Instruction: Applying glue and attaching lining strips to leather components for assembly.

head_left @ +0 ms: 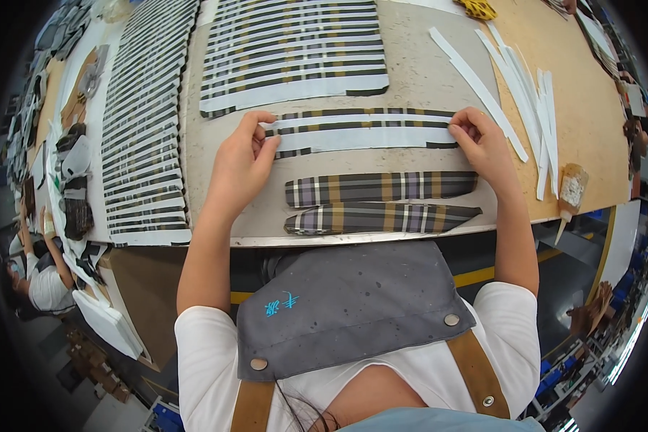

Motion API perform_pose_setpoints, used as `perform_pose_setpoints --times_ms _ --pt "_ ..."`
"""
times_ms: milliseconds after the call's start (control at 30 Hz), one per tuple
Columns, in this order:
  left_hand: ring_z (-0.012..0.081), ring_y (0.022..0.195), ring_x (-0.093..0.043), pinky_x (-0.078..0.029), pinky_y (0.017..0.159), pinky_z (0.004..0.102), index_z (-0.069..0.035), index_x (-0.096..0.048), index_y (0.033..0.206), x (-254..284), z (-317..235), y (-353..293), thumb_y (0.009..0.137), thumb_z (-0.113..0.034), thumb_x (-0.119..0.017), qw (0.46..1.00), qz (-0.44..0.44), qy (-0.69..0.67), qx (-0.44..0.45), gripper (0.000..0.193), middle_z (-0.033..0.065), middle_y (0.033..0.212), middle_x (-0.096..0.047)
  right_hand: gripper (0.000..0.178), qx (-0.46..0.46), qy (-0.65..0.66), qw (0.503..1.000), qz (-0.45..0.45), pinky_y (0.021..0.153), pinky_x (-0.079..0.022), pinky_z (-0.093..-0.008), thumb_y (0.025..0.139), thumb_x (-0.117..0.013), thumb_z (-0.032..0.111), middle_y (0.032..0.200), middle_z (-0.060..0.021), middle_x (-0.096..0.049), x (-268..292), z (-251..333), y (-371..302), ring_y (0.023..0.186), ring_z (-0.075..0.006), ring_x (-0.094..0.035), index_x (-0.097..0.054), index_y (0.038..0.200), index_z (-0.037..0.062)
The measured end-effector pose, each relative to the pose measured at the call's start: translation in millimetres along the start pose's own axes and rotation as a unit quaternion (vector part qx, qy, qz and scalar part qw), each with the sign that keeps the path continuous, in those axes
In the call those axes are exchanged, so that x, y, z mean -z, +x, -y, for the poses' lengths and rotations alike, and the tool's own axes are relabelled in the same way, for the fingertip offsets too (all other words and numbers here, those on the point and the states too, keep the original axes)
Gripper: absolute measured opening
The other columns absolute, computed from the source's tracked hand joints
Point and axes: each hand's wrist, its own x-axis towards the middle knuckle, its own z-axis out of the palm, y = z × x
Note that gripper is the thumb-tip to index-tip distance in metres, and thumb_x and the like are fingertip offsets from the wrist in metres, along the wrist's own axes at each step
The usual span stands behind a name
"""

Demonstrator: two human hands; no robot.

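Between my hands lies a plaid fabric strip (pixel 367 135) in black, ochre and white, with white backing bands along it. My left hand (pixel 248 155) pinches its left end between thumb and fingers. At the strip's right end, my right hand (pixel 484 144) has its thumb and fingers closed on the corner. Nearer to me, two folded plaid strips (pixel 381 189) with rounded left ends rest by the table's front edge. Just beyond the held strip sits an overlapping stack of similar backed strips (pixel 295 54).
A long row of overlapped strips (pixel 145 144) runs down the left side. Loose white strips (pixel 529 93) lie at right, beside a glue bottle (pixel 572 189) with its nozzle toward me. A yellow patterned item (pixel 477 9) is at the far edge. Another person (pixel 47 281) works at far left.
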Motion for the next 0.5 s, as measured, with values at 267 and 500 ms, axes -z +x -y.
perform_pose_setpoints --times_ms 267,500 --pt "0.0147 0.059 -0.05 -0.042 0.057 0.0284 -0.004 -0.053 0.106 0.9 -2.7 4.8 0.085 -0.009 -0.061 0.999 -0.006 0.037 0.03 0.022 0.004 0.068 -0.051 0.009 0.022 0.004 1.0 0.009 0.057 -0.039 -0.0254 0.083 -0.062 0.007 0.069 -0.0036 -0.052 -0.4 -1.1 1.2 0.06 -0.0116 -0.045 -0.058 0.087 0.0008" --pt "0.026 0.071 -0.057 -0.046 0.065 0.0359 -0.004 -0.053 0.106 0.9 -1.1 4.6 0.084 -0.01 -0.062 0.997 0.02 0.056 0.053 0.024 0.0099 0.077 -0.056 0.008 0.056 -0.036 0.998 0.015 0.058 -0.039 -0.0273 0.082 -0.06 0.0 0.078 -0.0063 -0.05 1.0 -2.4 -3.3 0.061 -0.014 -0.045 -0.055 0.089 0.0"
